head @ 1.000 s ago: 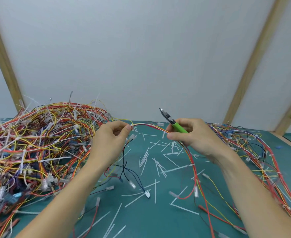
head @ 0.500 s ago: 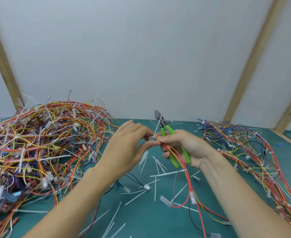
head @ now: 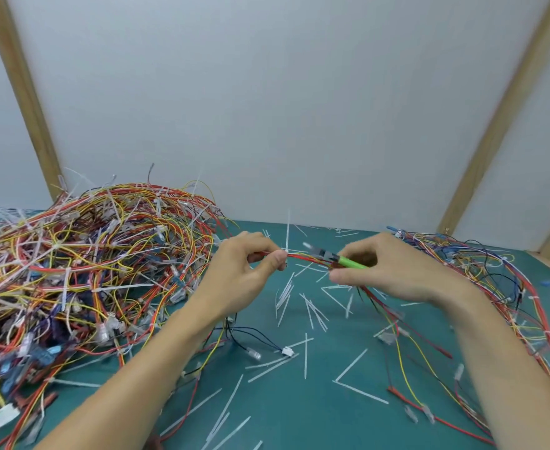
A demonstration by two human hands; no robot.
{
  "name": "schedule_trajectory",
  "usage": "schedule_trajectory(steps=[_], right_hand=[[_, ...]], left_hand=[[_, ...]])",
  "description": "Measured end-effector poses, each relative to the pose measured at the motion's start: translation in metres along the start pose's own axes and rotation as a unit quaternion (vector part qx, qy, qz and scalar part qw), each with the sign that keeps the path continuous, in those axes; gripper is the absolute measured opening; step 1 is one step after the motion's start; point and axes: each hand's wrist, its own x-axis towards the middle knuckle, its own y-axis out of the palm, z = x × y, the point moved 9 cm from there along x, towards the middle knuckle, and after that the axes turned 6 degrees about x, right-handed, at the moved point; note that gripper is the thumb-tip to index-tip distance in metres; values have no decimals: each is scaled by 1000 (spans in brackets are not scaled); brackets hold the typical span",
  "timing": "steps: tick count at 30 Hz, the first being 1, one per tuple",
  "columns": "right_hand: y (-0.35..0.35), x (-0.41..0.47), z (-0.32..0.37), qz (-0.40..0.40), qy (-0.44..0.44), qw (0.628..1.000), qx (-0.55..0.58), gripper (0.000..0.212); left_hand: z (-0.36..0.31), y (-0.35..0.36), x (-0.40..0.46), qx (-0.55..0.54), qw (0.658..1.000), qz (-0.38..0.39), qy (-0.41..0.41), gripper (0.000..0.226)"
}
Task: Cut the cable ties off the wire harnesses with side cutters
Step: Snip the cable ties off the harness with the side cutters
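My left hand (head: 244,274) pinches a thin red and yellow wire harness (head: 306,257) above the green mat. A white cable tie (head: 287,232) stands up from the harness right beside my left thumb. My right hand (head: 387,271) grips the green-handled side cutters (head: 345,260) and also holds the same harness a short way to the right. The cutters' blurred jaws point left along the wires, close to the tie but apart from it. The harness hangs down from my right hand onto the mat.
A big tangled heap of tied harnesses (head: 82,271) fills the left side. A looser pile of wires (head: 494,287) lies at the right. Cut white tie pieces (head: 312,310) are strewn over the green mat (head: 299,414). A white wall with wooden battens stands behind.
My hands have drawn apart along the harness, stretching it between them. The cutters have swung down from pointing up to lying level, jaws toward the upright tie.
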Motion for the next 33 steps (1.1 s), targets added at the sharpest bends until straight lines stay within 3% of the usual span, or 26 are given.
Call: schedule_trajectory(steps=[13, 24, 33], right_hand=[[1, -6, -2, 41, 9, 999, -18, 14], [6, -6, 1, 44, 18, 999, -24, 23], [9, -7, 3, 50, 18, 998, -21, 5]], left_hand=[[-16, 21, -6, 54, 994, 88, 23, 19], [-9, 21, -5, 24, 996, 90, -1, 27], [-12, 14, -3, 21, 999, 30, 7, 25]])
